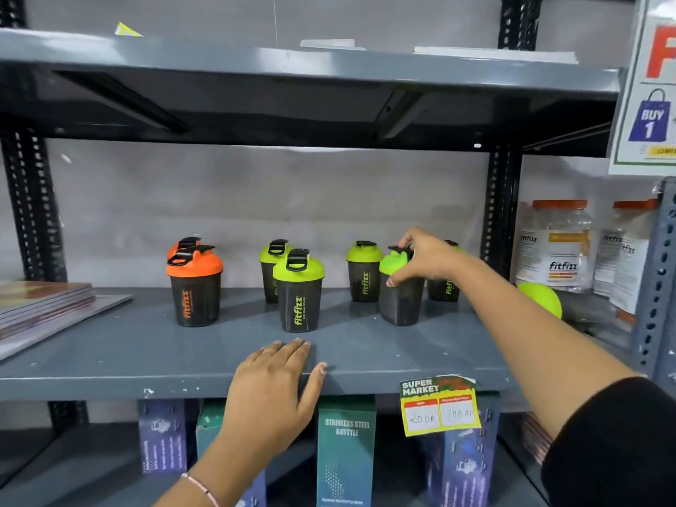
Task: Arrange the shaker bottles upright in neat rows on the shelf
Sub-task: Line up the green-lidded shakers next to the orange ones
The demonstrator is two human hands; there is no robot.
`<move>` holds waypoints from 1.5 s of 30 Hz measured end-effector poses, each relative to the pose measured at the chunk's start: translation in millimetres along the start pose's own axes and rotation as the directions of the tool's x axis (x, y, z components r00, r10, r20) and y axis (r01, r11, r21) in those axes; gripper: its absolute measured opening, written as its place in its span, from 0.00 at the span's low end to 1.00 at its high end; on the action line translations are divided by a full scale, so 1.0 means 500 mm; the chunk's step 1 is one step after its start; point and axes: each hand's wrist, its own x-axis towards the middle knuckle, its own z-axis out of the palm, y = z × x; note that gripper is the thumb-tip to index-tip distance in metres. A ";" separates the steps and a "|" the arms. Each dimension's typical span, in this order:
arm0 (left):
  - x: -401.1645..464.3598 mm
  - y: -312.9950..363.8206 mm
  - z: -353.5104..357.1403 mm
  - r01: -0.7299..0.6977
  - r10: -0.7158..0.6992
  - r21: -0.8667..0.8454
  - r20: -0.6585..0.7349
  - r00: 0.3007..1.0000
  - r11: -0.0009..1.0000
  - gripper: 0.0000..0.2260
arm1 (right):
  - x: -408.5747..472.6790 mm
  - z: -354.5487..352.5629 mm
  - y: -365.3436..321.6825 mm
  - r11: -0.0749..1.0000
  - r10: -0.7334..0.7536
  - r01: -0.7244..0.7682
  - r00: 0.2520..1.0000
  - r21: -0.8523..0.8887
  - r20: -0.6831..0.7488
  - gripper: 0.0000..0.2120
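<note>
Several black shaker bottles stand on the grey shelf [146,345]. An orange-lidded pair [195,287] is at the left, one behind the other. Two green-lidded bottles stand in the middle, the front one [299,291] nearer me and the back one [272,268] partly hidden. Another green-lidded bottle [364,272] stands further right. My right hand [426,259] grips the lid of a slightly tilted green-lidded bottle [400,300]. Behind it a further bottle [444,289] is mostly hidden. My left hand [278,382] lies flat on the shelf's front edge, fingers apart.
A stack of flat books [44,305] lies at the shelf's left end. A green ball-like lid [541,300] and clear orange-capped jars [556,247] sit on the neighbouring shelf at right. Boxes [345,448] fill the shelf below. A price tag [439,406] hangs on the front edge.
</note>
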 end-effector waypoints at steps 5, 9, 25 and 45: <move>-0.001 0.002 0.000 0.004 -0.004 -0.007 -0.009 1.000 1.000 0.25 | 0.004 -0.038 -0.013 0.992 0.032 -0.001 0.969 -0.125 0.246 0.41; 0.001 0.003 0.000 0.000 0.000 0.003 -0.015 1.000 1.000 0.24 | 0.007 -0.089 -0.020 0.988 0.072 -0.017 0.929 -0.153 0.362 0.33; 0.001 0.000 0.004 -0.009 0.009 0.005 -0.006 1.000 1.000 0.26 | -0.024 0.008 -0.058 0.953 0.058 -0.115 0.977 -0.279 -0.206 0.42; 0.001 -0.004 0.008 -0.012 0.012 0.016 -0.004 1.000 1.000 0.26 | -0.058 0.025 -0.024 0.968 0.062 -0.129 0.955 -0.217 -0.290 0.33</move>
